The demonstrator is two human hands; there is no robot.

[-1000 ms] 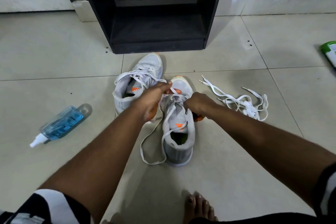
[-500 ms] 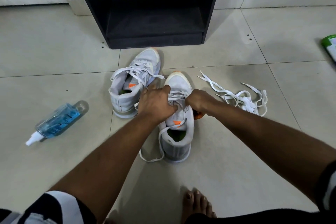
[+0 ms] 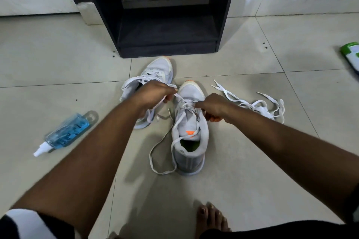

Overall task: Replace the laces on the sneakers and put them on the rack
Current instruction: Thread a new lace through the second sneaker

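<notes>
Well, the dark rack [image 3: 167, 31] stands against the wall with its shelves showing no shoes, so the putting-away is all still to come. On the tiled floor [image 3: 58, 64] just in front of it sit the two grey sneakers. The far sneaker [image 3: 157, 72] looks fully laced, its lace ends lying loose over the collar. The near sneaker [image 3: 189, 136], toe pointing at the rack, is only part done by my reckoning: lace crosses the lower eyelets, while one long lace [image 3: 161, 151] trails off its side in a loop on the tiles.

The left hand [image 3: 153, 94] is pinching that lace and drawing it up and away. The right hand [image 3: 211, 105] is curled at the eyelets on the other side, seemingly gripping the other lace end, though its fingers hide it. A heap of spare laces [image 3: 258, 105] lies to the right, well apart from a blue bottle [image 3: 66, 134] on the left.
</notes>
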